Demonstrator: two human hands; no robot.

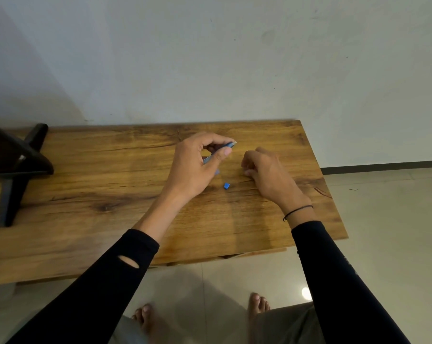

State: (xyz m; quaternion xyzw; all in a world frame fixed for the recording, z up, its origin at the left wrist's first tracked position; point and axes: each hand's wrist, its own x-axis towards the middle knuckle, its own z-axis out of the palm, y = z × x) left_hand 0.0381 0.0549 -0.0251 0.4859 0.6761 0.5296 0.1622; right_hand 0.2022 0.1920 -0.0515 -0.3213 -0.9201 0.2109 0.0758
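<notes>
My left hand (197,165) hovers over the middle of the wooden table (86,194) and grips a slim blue pen-like tool (228,144) between thumb and fingers, its pale tip pointing right. A small blue cap-like piece (226,186) lies loose on the tabletop just below and between my hands. My right hand (267,175) rests on the table to the right of that piece, fingers loosely curled, with nothing visible in it. Whether it hides something under the fingers I cannot see.
A dark stand with black legs (19,167) occupies the table's left end. The table's right edge runs close beside my right wrist. A grey wall rises behind the table, and tiled floor (383,244) with my bare feet lies below.
</notes>
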